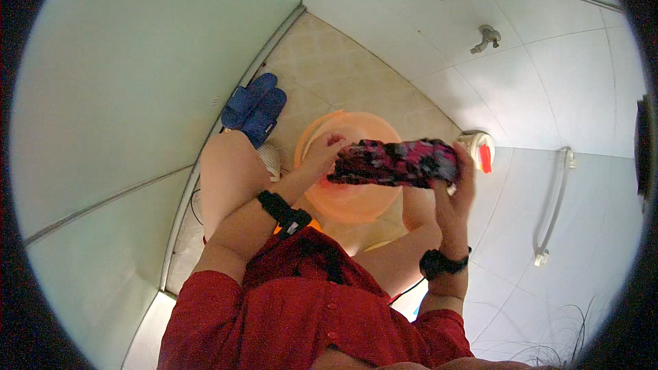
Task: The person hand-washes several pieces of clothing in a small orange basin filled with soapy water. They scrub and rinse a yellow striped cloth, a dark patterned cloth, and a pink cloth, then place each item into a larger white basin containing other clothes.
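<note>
A dark cloth [394, 163] with a pink, black and grey pattern is stretched sideways between my two hands, above an orange plastic basin [356, 209]. My left hand [330, 154] grips its left end, with the fingers closed. At the other end my right hand [460, 185] is wrapped round the bunched fabric, thumb below. The cloth looks gathered into a thick roll. It hides part of the basin's inside, where some reddish tint shows at the bottom left.
Blue slippers [255, 106] lie on the tiled floor [322, 55] by the pale partition [157, 62]. A white tub [476, 144] with a red patch stands at the wall corner. Two taps [486, 39] and a towel bar [558, 205] are on the walls.
</note>
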`<state>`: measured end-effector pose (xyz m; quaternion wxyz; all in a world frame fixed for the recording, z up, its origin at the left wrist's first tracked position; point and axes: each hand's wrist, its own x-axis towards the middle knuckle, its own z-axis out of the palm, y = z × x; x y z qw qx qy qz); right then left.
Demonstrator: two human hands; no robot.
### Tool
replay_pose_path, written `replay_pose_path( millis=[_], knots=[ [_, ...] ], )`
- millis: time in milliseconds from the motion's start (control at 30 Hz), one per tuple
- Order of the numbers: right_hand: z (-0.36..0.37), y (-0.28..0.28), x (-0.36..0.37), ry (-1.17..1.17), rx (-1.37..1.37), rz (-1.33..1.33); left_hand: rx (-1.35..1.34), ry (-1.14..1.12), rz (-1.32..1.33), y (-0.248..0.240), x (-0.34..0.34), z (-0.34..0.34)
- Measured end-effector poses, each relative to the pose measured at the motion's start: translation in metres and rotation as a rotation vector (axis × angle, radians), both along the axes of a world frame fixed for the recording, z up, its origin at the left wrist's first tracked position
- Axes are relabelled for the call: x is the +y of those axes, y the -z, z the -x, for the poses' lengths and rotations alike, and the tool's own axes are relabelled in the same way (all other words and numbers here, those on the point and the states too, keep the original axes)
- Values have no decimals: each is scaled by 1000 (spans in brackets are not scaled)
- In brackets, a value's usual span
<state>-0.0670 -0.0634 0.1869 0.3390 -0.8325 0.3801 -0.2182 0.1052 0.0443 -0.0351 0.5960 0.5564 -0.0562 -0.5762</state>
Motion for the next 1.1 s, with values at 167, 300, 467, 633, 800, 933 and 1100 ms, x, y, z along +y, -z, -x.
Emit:
replay_pose_path(
  millis=[167,300,467,633,800,933,1100],
  knots=[
    [-25,136,-30,-222,329,-151,-17,-11,15,5,-1,0],
    [-36,259,-17,-431,385,-57,-73,-17,-28,12,-3,-1],
    [-18,344,14,-516,814,-475,21,47,-27,19,-1,-4],
    [-3,367,20,-441,739,-275,-59,27,-55,28,2,4],
    [6,278,-13,-350,469,-246,185,19,-174,35,2,28],
    [20,153,-15,-444,251,-87,534,150,-147,21,11,45],
    [35,38,30,-552,38,-93,722,83,195,-27,23,55]
  ],
)
